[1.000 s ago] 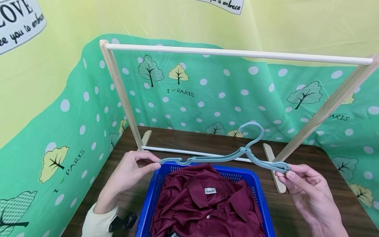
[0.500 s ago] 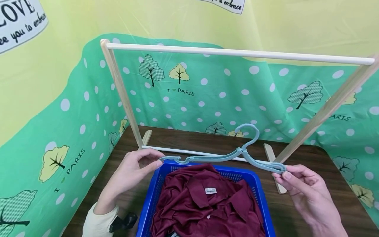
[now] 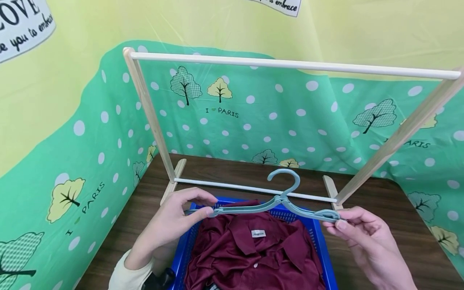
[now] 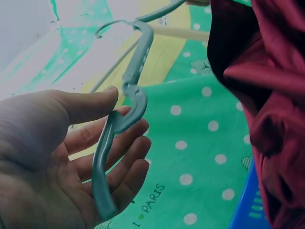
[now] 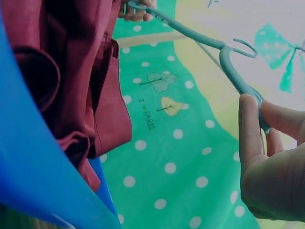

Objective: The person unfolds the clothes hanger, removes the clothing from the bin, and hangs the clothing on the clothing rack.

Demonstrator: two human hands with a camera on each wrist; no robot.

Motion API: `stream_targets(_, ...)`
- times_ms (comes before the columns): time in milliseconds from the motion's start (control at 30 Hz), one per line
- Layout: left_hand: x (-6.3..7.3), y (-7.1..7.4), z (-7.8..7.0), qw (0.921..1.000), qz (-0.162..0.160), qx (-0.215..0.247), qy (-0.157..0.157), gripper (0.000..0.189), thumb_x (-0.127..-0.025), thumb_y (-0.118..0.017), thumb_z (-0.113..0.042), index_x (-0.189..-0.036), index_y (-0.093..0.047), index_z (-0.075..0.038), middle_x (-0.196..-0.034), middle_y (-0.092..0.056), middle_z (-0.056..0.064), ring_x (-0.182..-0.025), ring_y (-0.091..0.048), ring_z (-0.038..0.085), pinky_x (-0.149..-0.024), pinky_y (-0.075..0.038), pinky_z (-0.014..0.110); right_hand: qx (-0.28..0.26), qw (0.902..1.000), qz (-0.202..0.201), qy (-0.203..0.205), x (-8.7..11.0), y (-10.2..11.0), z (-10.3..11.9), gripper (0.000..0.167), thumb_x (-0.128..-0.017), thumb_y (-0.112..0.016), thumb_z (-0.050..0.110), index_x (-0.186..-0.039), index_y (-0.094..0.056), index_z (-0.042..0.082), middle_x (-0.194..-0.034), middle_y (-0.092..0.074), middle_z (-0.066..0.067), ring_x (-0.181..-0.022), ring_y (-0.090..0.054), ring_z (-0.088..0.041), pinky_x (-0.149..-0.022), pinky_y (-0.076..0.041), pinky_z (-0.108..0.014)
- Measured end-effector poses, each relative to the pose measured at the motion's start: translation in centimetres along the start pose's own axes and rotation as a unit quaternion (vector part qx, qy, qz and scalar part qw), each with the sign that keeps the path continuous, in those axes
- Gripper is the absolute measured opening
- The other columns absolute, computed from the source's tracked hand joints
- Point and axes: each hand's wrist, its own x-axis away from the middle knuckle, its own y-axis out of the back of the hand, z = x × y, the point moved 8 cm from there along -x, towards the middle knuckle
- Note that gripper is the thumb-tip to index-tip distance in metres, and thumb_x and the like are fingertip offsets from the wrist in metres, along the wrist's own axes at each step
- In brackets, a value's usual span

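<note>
Head view is showing two bare hands holding a light blue hanger (image 3: 282,198) level above the far side of a blue basket (image 3: 326,257), its hook pointing up. Left hand (image 3: 181,217) is pinching one arm of the hanger near its notch between thumb and fingers, and the left wrist view is showing the hanger's tip lying across the curled fingers. Right hand (image 3: 366,237) is gripping the other, looped end, its thumb and fingers closing narrowly on it. A dark red shirt (image 3: 250,257) is filling the basket in loose folds, its collar and white label (image 3: 258,233) facing up, and both wrist views are showing the hanger hanging clear of the cloth. Behind the basket, a wooden rack (image 3: 290,64) is standing on a brown desk (image 3: 224,173), its white top bar running across. A green and yellow printed curtain (image 3: 319,117) is covering the background. A pale sleeve (image 3: 128,272) is ending at the left wrist.
</note>
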Motion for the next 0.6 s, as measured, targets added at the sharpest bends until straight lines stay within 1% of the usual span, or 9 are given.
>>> stream_targets(100,0.0,-0.5,-0.4,0.9998,0.002,-0.018,-0.009,0.018,-0.105,-0.08,-0.02,-0.123,-0.081,-0.021,-0.121,-0.08,-0.008,-0.114,-0.074,0.012,-0.098,-0.06,0.036,0.004,0.9999,0.011,-0.007,0.0,-0.4,-0.2,0.051,-0.11,-0.031,-0.024,-0.134,-0.072,-0.004,-0.122,-0.079,-0.02,-0.112,-0.081,-0.027,-0.097,-0.063,-0.036)
stream_targets(167,0.0,-0.9,-0.7,0.9997,0.004,-0.019,-0.018,0.017,-0.105,-0.08,-0.021,-0.122,-0.082,-0.022,-0.117,-0.08,-0.011,-0.109,-0.075,0.011,-0.096,-0.06,0.036,0.003,0.9999,0.014,-0.009,0.0,-0.6,-0.3,0.051,-0.11,-0.032,-0.023,-0.134,-0.072,-0.004,-0.122,-0.079,-0.02,-0.112,-0.081,-0.026,-0.097,-0.063,-0.036)
stream_targets(267,-0.1,-1.4,-1.0,0.9995,0.006,-0.011,-0.03,0.016,-0.104,-0.082,-0.019,-0.119,-0.082,-0.024,-0.11,-0.08,-0.012,-0.098,-0.075,0.011,-0.089,-0.062,0.034,0.001,0.9998,0.019,-0.005,0.0,-0.9,-0.4,0.051,-0.11,-0.032,-0.024,-0.134,-0.072,-0.004,-0.122,-0.079,-0.019,-0.112,-0.081,-0.026,-0.098,-0.063,-0.036)
stream_targets(333,-0.1,-1.6,-1.2,0.9992,0.004,-0.009,-0.038,0.016,-0.103,-0.083,-0.018,-0.117,-0.083,-0.025,-0.107,-0.08,-0.013,-0.095,-0.075,0.011,-0.086,-0.062,0.032,-0.002,0.9997,0.024,-0.001,0.0,-1.0,-0.4,0.05,-0.11,-0.032,-0.024,-0.134,-0.072,-0.005,-0.123,-0.078,-0.019,-0.113,-0.081,-0.026,-0.098,-0.063,-0.036)
stream_targets(400,-0.1,-1.6,-1.4,0.9989,-0.001,-0.014,-0.044,0.015,-0.102,-0.083,-0.018,-0.115,-0.083,-0.025,-0.107,-0.081,-0.014,-0.096,-0.075,0.01,-0.086,-0.061,0.032,0.0,0.9997,0.026,0.002,0.0,-1.1,-0.4,0.05,-0.109,-0.033,-0.024,-0.134,-0.072,-0.006,-0.123,-0.078,-0.02,-0.113,-0.08,-0.027,-0.098,-0.063,-0.037)
stream_targets(500,-0.1,-1.6,-1.7,0.9983,-0.012,-0.026,-0.05,0.014,-0.101,-0.084,-0.017,-0.112,-0.084,-0.025,-0.109,-0.081,-0.016,-0.101,-0.076,0.009,-0.09,-0.061,0.033,0.0,0.9996,0.027,-0.005,-0.1,-1.0,-0.5,0.051,-0.109,-0.032,-0.024,-0.134,-0.072,-0.005,-0.123,-0.078,-0.019,-0.113,-0.081,-0.027,-0.098,-0.063,-0.038)
stream_targets(600,-0.1,-1.5,-1.9,0.9974,-0.022,-0.033,-0.06,0.015,-0.1,-0.085,-0.014,-0.11,-0.084,-0.024,-0.107,-0.081,-0.016,-0.1,-0.077,0.008,-0.09,-0.062,0.033,-0.005,0.9993,0.034,-0.013,-0.3,-1.1,-0.6,0.053,-0.109,-0.03,-0.025,-0.133,-0.072,-0.005,-0.124,-0.079,-0.019,-0.114,-0.08,-0.028,-0.097,-0.063,-0.038)
